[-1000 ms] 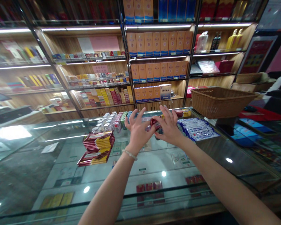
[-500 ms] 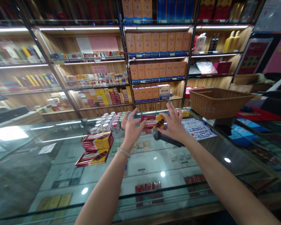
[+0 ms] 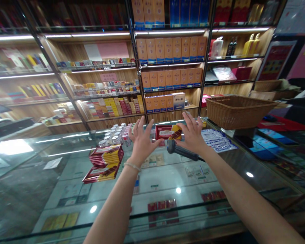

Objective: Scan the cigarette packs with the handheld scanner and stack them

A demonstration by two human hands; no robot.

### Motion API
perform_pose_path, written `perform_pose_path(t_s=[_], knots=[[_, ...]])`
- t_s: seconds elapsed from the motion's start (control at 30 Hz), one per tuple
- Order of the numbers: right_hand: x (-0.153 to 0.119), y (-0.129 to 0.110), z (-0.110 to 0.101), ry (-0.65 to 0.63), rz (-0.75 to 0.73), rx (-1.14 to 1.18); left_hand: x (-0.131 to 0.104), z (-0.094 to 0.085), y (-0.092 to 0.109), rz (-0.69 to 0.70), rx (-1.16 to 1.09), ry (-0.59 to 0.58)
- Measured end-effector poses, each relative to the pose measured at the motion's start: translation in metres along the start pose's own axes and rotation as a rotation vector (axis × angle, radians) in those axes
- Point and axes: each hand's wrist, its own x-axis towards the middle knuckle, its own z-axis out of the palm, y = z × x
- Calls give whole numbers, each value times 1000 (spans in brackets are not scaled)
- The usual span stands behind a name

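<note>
My right hand point(image 3: 193, 135) grips the right end of a red and yellow chocolate bar point(image 3: 165, 133), its thumb below and fingers above. At the bar's left end, my left hand point(image 3: 142, 140) is open, with fingers spread and the thumb pointing at the lower left corner; whether the thumb touches cannot be told. Under my right hand lies a black handheld device point(image 3: 183, 151) with a cable, perhaps a barcode scanner. To the left of my left wrist, similar chocolate bars point(image 3: 105, 157) are piled in two overlapping stacks on the glass counter point(image 3: 144, 176).
Behind my left hand stand several small lidded jars point(image 3: 115, 135). Blue and white packets point(image 3: 216, 139) lie right of my right hand, before a wicker basket point(image 3: 239, 110). Shelves of orange boxes point(image 3: 169, 51) line the wall. Red packs point(image 3: 162, 208) show under the glass.
My left hand has let go of the chocolate bar's left end and spread its fingers, drawing slightly left. The right hand still grips the bar, which shows slightly farther right.
</note>
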Motion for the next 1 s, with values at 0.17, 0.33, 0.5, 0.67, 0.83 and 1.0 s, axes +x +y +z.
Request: perform_pose_path(t_s=[0.17, 0.33, 0.5, 0.67, 0.83, 1.0], knots=[[0, 2, 0, -28, -3, -6, -4, -7, 3, 141, 121, -23], [-2, -1, 2, -62, -18, 9, -4, -6, -1, 160, 147, -56], [1, -2, 3, -58, -31, -4, 1, -14, -4, 211, 191, -79], [13, -6, -3, -3, -69, -30, 7, -32, -10, 260, 244, -33], [24, -27, -10, -2, -151, -22, 1, -63, -26, 303, 300, -14], [27, -58, -4, -16, -194, 27, -13, -93, -48, 325, 374, -54]])
